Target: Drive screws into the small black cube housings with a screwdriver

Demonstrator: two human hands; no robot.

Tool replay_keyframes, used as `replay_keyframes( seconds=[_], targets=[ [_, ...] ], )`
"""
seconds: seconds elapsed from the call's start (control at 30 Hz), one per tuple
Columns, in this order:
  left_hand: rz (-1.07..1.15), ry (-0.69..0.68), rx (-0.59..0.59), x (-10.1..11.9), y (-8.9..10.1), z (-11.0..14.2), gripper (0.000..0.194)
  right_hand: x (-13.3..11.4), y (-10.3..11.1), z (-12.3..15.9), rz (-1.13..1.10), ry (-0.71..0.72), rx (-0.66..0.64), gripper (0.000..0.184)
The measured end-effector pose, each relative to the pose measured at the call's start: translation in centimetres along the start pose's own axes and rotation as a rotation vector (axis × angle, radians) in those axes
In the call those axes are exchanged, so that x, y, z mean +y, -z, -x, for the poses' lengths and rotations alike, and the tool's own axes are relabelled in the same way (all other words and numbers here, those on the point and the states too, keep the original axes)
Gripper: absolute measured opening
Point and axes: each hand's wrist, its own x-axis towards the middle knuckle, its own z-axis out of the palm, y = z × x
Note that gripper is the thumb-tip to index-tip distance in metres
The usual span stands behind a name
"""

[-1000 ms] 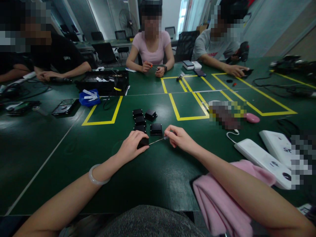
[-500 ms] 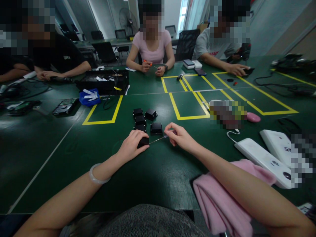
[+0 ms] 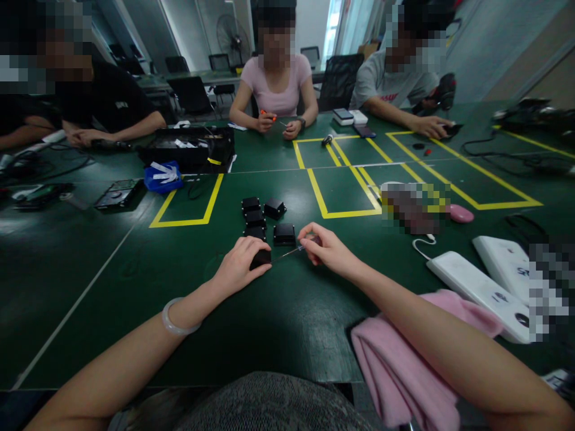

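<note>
The left hand [image 3: 242, 258] is curling over a black box [image 3: 261, 259] on the table [image 3: 287, 335], and a broad stretch of green surface is running from both hands back to the near edge. To the left, that surface is reaching to a pale seam [image 3: 81, 296] slanting toward the near edge; to the right, a pink cloth [image 3: 395, 365] is lying below the right arm [image 3: 417, 308] and hanging over the near edge. Just beyond the left hand, three boxes [image 3: 254, 218] are forming a row leading toward the far edge, with a turned box [image 3: 275, 208] and a squarer box [image 3: 284, 234] sitting to their right and narrowing the room there. The right hand [image 3: 313, 244] is pinching a screwdriver [image 3: 290, 252], its long axis running leftward and slightly toward the near edge, its tip pointing at the black box's right end; whether they are touching, I cannot tell. The shaft is looking thin and metallic, the handle partly hiding in the fingers. The boxes are showing dark, blocky shapes with small bright spots at some corners, and the cloth is folding softly.
</note>
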Motion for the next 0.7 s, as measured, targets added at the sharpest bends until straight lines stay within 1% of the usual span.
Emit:
replay_keyframes(
  seconds=[0.1, 0.2, 0.4, 0.6, 0.7],
  targets=[
    [-0.001, -0.001, -0.002, -0.01, 0.01, -0.01, 0.029, 0.06, 0.05, 0.0, 0.001, -0.011, 0.001, 0.018],
    [0.004, 0.004, -0.003, -0.01, 0.0, -0.01, 0.029, 0.18, 0.13, -0.01, 0.028, -0.03, -0.013, 0.024],
    [0.002, -0.003, 0.008, -0.02, -0.03, 0.02, 0.028, 0.39, 0.03, -0.13, -0.02, 0.011, 0.0, 0.018],
    [0.005, -0.001, 0.004, -0.08, -0.05, 0.0, 0.028, 0.37, 0.0, -0.11, -0.004, -0.033, 0.008, 0.022],
    [0.0, 0.0, 0.008, -0.08, -0.09, 0.01, 0.028, 0.39, 0.01, -0.12, 0.002, -0.011, 0.004, 0.02]
  ],
)
